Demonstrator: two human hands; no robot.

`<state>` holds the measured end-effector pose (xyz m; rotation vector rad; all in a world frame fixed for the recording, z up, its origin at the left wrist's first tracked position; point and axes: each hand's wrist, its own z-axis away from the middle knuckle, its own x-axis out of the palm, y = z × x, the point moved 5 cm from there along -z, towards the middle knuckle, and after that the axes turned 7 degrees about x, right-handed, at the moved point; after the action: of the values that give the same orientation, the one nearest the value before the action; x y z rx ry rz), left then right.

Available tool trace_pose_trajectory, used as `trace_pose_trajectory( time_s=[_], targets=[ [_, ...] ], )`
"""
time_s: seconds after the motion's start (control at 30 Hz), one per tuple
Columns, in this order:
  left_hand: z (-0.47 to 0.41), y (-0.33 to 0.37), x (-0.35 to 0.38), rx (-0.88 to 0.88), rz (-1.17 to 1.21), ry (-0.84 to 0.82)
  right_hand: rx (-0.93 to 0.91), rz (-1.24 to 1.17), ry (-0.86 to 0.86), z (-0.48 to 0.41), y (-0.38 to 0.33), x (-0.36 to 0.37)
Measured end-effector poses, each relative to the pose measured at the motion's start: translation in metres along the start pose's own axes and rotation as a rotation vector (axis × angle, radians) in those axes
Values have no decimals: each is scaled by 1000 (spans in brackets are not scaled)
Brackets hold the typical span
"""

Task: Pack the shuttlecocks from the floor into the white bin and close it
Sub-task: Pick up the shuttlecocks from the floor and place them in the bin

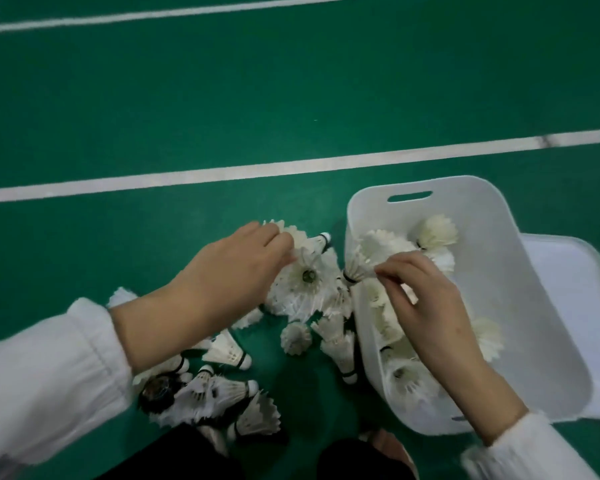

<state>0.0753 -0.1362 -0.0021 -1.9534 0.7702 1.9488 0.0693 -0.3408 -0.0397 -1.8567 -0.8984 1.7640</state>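
- Dark trouser knees nearest; white feathered shuttlecocks litter the green floor left of the white plastic bin.
- Your right hand pinches one shuttlecock over the bin's left rim: release well inside.
- Your left hand covers the far heap; grip cannot be told.
- Flat white lid, right of bin, partly hidden.

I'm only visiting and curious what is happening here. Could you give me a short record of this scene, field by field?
place: green court floor with white lines
bin: white, open, several shuttlecocks inside
lid: off, lying at the bin's right
floor pile: many shuttlecocks left of the bin
left hand: on the pile, grip unclear
right hand: fingers pinch one shuttlecock over the bin's rim
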Motion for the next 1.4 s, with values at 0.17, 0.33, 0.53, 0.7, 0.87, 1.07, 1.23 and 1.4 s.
trace_pose_trajectory(
  time_s=[0.17, 0.33, 0.53, 0.7, 0.87, 1.07, 1.23, 1.4],
  targets=[
    [-43, 51, 0, 31, 53, 68, 227, 17, 186, 17, 60, -68],
    [-69, 89, 21, -140, 264, 209, 338, 208, 170, 5, 111, -85],
    [-69, 119, 55, -244, 396, 233, 428, 350, -13, -17, 156, -53],
    [-65, 119, 63, -285, 378, 206, 406, 174, -4, -8, 138, -60],
    [-70, 112, 64, -337, 437, 212, 50, -158, -10, 25, 52, -91],
    [-75, 114, 60, -320, 461, 220, -97, 142, -212, 32, 64, -51],
    [-70, 99, 63, -315, 562, 200, 57, 13, 32, 1, 78, -68],
    [-61, 93, 62, -220, 476, 230, 289, -126, 86, -54, 102, -53]
  ],
)
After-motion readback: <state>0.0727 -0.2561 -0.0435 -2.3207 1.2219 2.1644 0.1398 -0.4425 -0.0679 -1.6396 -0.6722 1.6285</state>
